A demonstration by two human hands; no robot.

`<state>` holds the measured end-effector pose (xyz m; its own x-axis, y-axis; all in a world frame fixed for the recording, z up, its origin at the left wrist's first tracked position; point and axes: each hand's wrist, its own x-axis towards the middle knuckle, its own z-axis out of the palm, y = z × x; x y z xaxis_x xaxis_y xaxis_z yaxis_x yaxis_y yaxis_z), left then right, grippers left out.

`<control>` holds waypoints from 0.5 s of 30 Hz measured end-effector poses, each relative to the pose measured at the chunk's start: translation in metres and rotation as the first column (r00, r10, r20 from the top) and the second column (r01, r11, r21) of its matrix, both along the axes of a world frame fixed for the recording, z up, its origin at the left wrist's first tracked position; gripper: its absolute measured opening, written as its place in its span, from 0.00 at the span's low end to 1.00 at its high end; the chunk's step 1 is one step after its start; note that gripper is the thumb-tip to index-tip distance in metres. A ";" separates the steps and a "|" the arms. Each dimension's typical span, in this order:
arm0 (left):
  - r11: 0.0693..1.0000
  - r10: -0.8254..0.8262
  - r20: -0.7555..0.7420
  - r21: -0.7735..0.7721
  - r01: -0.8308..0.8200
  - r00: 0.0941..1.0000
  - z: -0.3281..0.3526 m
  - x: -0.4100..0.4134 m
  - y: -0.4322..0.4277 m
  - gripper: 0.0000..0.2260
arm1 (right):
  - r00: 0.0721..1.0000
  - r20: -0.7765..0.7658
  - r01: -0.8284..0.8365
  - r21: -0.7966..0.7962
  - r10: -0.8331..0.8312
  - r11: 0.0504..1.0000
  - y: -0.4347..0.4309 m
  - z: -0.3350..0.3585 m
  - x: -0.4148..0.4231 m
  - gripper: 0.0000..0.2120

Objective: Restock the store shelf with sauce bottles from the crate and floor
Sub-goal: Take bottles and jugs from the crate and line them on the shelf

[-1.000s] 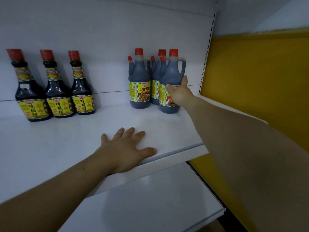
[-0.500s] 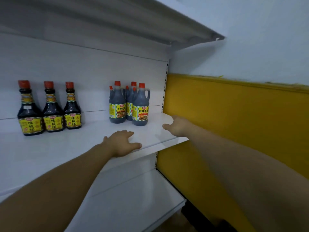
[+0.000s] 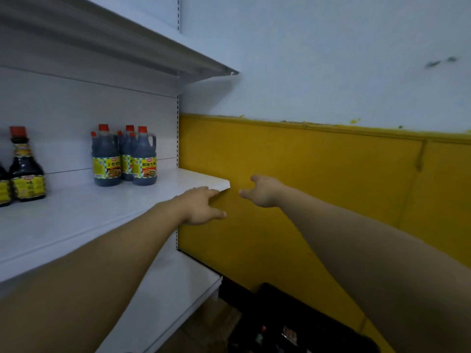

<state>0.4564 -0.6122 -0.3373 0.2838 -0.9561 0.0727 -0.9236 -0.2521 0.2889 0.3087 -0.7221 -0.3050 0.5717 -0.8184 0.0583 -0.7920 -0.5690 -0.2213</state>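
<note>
Head view is showing the shelf, with a dark crate sitting on the floor below its right end. Jugs are standing near that end — bottles far left. Left hand is resting relaxed on the shelf's corner; right hand is hovering beside it, spread, empty.

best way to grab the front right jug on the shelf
Take the jug by its loop handle, coming from the front right. It stands upright, the handle sticks out on its free right side, and other jugs crowd its left and back.
</note>
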 end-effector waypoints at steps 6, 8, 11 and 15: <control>0.980 -0.168 -0.028 0.102 0.170 0.985 -0.027 -0.054 -0.026 0.38 | 0.985 -0.044 0.167 0.000 -0.167 0.986 0.003 -0.015 -0.054 0.37; 0.965 -0.221 -0.029 0.138 0.222 0.975 -0.033 -0.068 -0.039 0.38 | 0.975 -0.054 0.214 0.007 -0.213 0.977 0.004 -0.019 -0.070 0.36; 0.935 -0.300 -0.031 0.189 0.300 0.953 -0.045 -0.088 -0.057 0.38 | 0.956 -0.079 0.284 0.027 -0.281 0.958 0.003 -0.030 -0.095 0.36; 0.878 -0.406 -0.005 0.277 0.391 0.914 -0.074 -0.116 -0.080 0.38 | 0.928 -0.160 0.349 0.065 -0.335 0.935 -0.002 -0.056 -0.129 0.37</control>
